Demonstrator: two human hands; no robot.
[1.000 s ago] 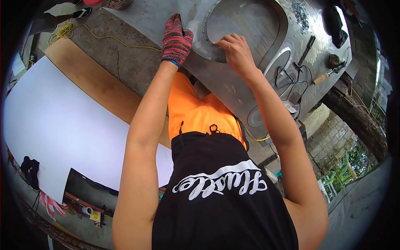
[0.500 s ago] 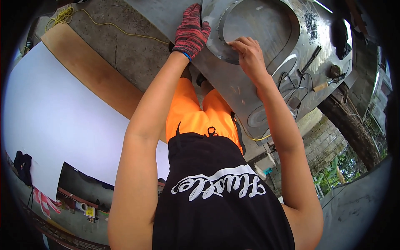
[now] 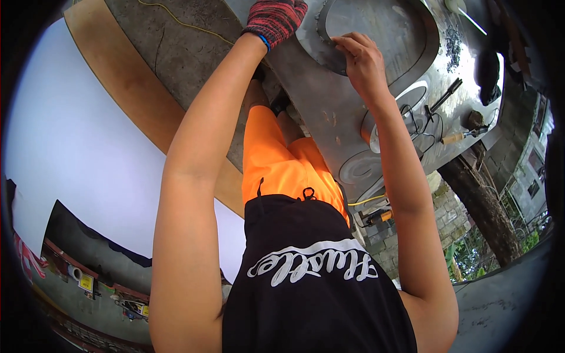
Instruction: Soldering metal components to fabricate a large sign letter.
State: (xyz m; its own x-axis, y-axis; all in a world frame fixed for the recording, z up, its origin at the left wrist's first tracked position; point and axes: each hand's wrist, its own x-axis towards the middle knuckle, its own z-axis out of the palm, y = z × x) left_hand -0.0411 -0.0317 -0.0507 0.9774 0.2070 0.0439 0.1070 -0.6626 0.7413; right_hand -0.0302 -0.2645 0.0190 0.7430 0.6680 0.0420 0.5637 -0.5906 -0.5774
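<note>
My left hand (image 3: pixel 276 17), in a red-and-black knit glove, is at the top edge of the view, by the outer left side of a grey metal piece. Its fingers look curled, but their tips are partly out of the picture and what they hold is hidden. My bare right hand (image 3: pixel 364 59) pinches the near-left rim of a curved metal strip (image 3: pixel 434 44). The strip bends round in a wide loop over a flat metal sheet (image 3: pixel 318 126). Thumb and forefinger meet at the strip's edge.
Right on the sheet lie a dark metal tool (image 3: pixel 445 96), black cable (image 3: pixel 432 126) and a wooden-handled tool (image 3: pixel 453 138). A tree trunk (image 3: pixel 485 200) stands beyond. On the left are a large white panel (image 3: pixel 88 129) and a brown board (image 3: pixel 126 82). Yellow cord (image 3: pixel 188 25) crosses the floor.
The view has shifted, so the sheet and both hands sit higher and farther right. My left hand's fingers look more curled; my right hand keeps its pinch on the strip.
</note>
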